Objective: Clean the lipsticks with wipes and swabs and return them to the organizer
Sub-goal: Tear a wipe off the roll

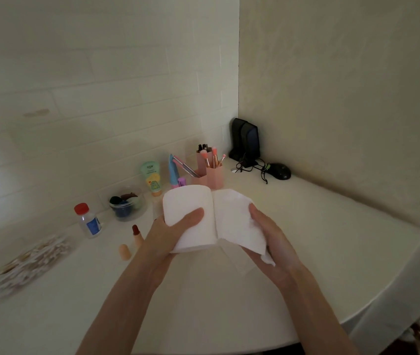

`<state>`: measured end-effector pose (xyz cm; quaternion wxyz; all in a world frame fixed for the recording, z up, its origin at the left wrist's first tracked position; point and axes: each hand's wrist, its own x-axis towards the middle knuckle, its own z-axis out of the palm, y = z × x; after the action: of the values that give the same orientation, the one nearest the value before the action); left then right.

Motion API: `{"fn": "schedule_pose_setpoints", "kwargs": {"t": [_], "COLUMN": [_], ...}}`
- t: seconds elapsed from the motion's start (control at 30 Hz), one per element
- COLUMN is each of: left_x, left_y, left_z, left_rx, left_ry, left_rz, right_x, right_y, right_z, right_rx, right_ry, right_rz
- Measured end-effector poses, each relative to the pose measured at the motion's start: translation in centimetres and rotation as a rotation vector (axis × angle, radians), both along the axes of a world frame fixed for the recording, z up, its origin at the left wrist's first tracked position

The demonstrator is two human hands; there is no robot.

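My left hand (175, 229) grips the tissue roll (191, 203) and my right hand (270, 234) grasps its loose sheet (232, 216), which runs out to the right, while the uncapped lipstick (136, 235) waits on the table (306, 226), near the left of my left hand.

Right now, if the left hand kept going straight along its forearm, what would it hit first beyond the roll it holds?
Probably the pink organizer with the brushes, standing just behind the tissue roll that the left hand grips; how far behind is unclear.
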<state>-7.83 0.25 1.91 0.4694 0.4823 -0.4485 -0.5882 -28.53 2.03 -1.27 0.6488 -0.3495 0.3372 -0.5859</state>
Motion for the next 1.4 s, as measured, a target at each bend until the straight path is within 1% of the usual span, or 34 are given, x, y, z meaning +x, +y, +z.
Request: {"fn": "schedule_pose_setpoints", "kwargs": {"t": [0.1, 0.13, 0.17, 0.2, 0.27, 0.3, 0.33, 0.43, 0.6, 0.73, 0.83, 0.9, 0.97, 1.13, 1.27, 1.33, 1.4], "left_x": [0.1, 0.2, 0.3, 0.5, 1.1, 1.4, 1.6, 1.7, 1.5, 0.8, -0.5, -2.2, -4.0, -6.1, -7.0, -6.8, -5.5], "left_y": [-1.0, -1.3, -1.5, -1.7, -1.7, -1.7, -1.7, -1.8, -1.7, -1.3, -0.6, 0.0, 0.8, 1.1, 1.7, 2.4, 2.5], "left_z": [0.2, 0.2, 0.1, 0.0, -0.2, -0.3, -0.4, -0.8, -1.2, -1.1, -0.8, -0.7, -0.9, -1.7, -1.7, -1.1, 0.1], "left_rx": [-0.085, -0.086, -0.087, -0.086, -0.039, -0.005, 0.004, -0.057, -0.079, -0.159, -0.221, -0.292, -0.359, -0.384, -0.407, -0.428, -0.459], "left_ry": [-0.323, -0.385, -0.414, -0.394, -0.253, -0.185, -0.163, -0.27, -0.262, -0.448, -0.528, -0.61, -0.652, -0.632, -0.598, -0.576, -0.496], "left_rz": [0.142, 0.166, 0.166, 0.136, 0.033, -0.008, -0.023, 0.074, 0.145, 0.211, 0.261, 0.331, 0.388, 0.495, 0.517, 0.553, 0.618], "right_x": [-0.4, -0.4, -0.4, -0.4, -0.3, -0.3, -0.3, -0.4, 0.0, -0.4, -0.7, -0.5, -0.1, 0.3, 0.6, -0.1, -2.2], "right_y": [-0.8, -1.2, -1.4, -1.7, -2.2, -2.3, -2.3, -2.4, -2.2, -2.5, -3.0, -3.3, -3.4, -3.7, -4.4, -5.0, -5.3], "right_z": [-0.4, -0.6, -0.8, -1.0, -1.5, -1.5, -1.6, -2.2, -2.6, -2.8, -3.0, -3.3, -3.6, -3.4, -3.4, -3.8, -4.7], "right_rx": [-0.073, -0.1, -0.128, -0.15, -0.174, -0.172, -0.163, -0.143, -0.198, -0.18, -0.118, -0.073, -0.027, 0.02, 0.022, 0.08, 0.178], "right_ry": [0.234, 0.317, 0.389, 0.437, 0.469, 0.472, 0.48, 0.484, 0.519, 0.52, 0.498, 0.467, 0.422, 0.394, 0.397, 0.415, 0.398], "right_rz": [-0.141, -0.196, -0.238, -0.267, -0.301, -0.313, -0.319, -0.304, -0.331, -0.402, -0.47, -0.521, -0.583, -0.707, -0.774, -0.849, -0.942]}}
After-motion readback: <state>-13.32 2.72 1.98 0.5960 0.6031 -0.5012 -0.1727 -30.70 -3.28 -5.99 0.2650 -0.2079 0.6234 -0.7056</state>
